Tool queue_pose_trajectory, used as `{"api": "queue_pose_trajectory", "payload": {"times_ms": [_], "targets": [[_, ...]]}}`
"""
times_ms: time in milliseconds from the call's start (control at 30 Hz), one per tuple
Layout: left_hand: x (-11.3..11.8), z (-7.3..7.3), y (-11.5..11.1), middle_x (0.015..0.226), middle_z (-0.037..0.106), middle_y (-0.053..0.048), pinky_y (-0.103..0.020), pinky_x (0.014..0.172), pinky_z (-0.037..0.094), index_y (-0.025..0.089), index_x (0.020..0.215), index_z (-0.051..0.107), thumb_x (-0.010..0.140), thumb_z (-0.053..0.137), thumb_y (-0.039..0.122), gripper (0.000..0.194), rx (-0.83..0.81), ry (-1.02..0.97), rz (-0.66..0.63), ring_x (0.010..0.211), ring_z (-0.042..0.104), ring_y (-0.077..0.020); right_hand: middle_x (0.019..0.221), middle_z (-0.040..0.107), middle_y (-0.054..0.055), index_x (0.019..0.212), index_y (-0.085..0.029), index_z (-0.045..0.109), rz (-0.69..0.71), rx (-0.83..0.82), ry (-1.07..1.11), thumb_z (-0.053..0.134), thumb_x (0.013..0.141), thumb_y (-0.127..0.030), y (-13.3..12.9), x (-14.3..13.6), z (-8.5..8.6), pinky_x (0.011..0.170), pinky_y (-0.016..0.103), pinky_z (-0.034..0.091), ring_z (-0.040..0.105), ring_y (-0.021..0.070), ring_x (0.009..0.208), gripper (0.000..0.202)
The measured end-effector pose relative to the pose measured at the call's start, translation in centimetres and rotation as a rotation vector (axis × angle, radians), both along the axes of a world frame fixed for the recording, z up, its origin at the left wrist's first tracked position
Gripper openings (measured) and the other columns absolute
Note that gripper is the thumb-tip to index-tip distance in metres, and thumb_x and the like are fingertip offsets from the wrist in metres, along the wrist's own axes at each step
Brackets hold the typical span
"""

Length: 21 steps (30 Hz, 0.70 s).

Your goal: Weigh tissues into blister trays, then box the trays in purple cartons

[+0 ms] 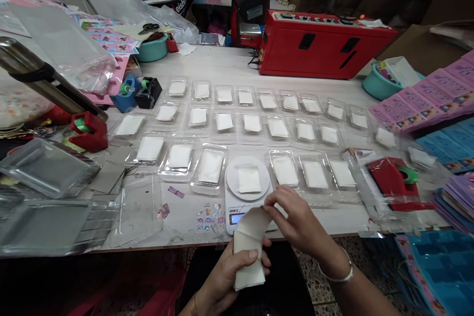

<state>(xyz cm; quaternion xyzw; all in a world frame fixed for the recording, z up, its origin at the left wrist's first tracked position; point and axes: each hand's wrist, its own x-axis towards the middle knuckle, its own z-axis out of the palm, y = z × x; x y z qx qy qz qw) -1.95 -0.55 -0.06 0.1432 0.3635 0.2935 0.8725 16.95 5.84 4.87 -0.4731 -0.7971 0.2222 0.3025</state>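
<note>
My left hand point(237, 269) grips a stack of white paper sheets point(250, 276) over my lap, its thumb pressed on the front. With fingers pinched, my right hand point(292, 215) bends the upper end of the top sheet point(255, 222) up from the stack. Just beyond my hands stands a white digital scale point(230, 192), its blue display partly hidden by the sheets. On its round plate lies a small pile of white sheets point(249, 179). Several clear plastic trays point(209, 165), each with white sheets inside, stand in rows around the scale.
Red tape dispensers stand at left point(89, 131) and right point(392, 182). A red machine point(322, 47) is at the back, and a person point(248, 0) stands behind the table. Pink boxes point(440, 89) are stacked at right. Loose stickers point(210, 217) lie near the front edge.
</note>
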Motion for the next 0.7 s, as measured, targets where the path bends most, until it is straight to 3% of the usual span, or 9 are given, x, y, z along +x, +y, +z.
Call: {"api": "queue_pose_trajectory", "payload": {"times_ms": [100,167,333,533,700], "targets": [[-0.4,-0.5,-0.2,0.098,0.07,-0.01,-0.03,0.073,0.05,0.015,0.114,0.066,0.068,0.079,0.035,0.052,0.003,-0.019,0.059,0.076,0.063,-0.0171,0.077,0.062,0.001,0.083,-0.022,0.055,0.012,-0.175,0.004,0.051,0.096,-0.023,3.5,0.7,0.3,0.066,0.029,0.044,0.057,0.0171,0.074,0.013],[-0.8,-0.8,-0.4,0.108,0.068,-0.009,-0.032,0.074,0.052,0.019,0.126,0.061,0.068,0.078,0.029,0.061,-0.007,-0.037,0.094,0.079,0.062,-0.017,0.077,0.063,0.0,0.083,-0.022,0.056,0.037,-0.268,-0.022,0.053,0.095,-0.025,6.0,0.8,0.1,0.064,0.027,0.043,0.056,0.0159,0.071,0.012],[-1.8,-1.1,0.5,0.108,0.067,-0.009,-0.032,0.075,0.053,0.022,0.145,0.045,0.066,0.074,0.022,0.083,0.027,-0.107,0.114,0.079,0.062,-0.0169,0.075,0.064,-0.002,0.08,-0.02,0.056,0.064,-0.341,-0.279,0.056,0.092,-0.017,10.9,-0.1,-0.4,0.06,0.024,0.037,0.056,0.0133,0.068,0.012],[-1.3,-0.7,4.5,0.101,0.068,-0.006,-0.031,0.071,0.052,0.026,0.154,0.029,0.063,0.071,0.019,0.1,0.064,-0.202,0.177,0.074,0.062,-0.0157,0.068,0.064,-0.001,0.074,-0.019,0.057,0.096,-0.271,-0.491,0.059,0.09,-0.012,12.6,-1.4,-0.7,0.059,0.025,0.028,0.052,0.0137,0.062,0.017],[-0.2,-1.4,6.1,0.111,0.067,-0.007,-0.033,0.077,0.051,0.029,0.154,0.027,0.063,0.071,0.018,0.102,0.028,-0.237,0.178,0.076,0.062,-0.0158,0.07,0.065,0.002,0.072,-0.018,0.058,0.106,-0.196,-0.574,0.057,0.09,-0.01,12.4,-2.2,-1.2,0.066,0.029,0.031,0.054,0.0159,0.064,0.02]]}}
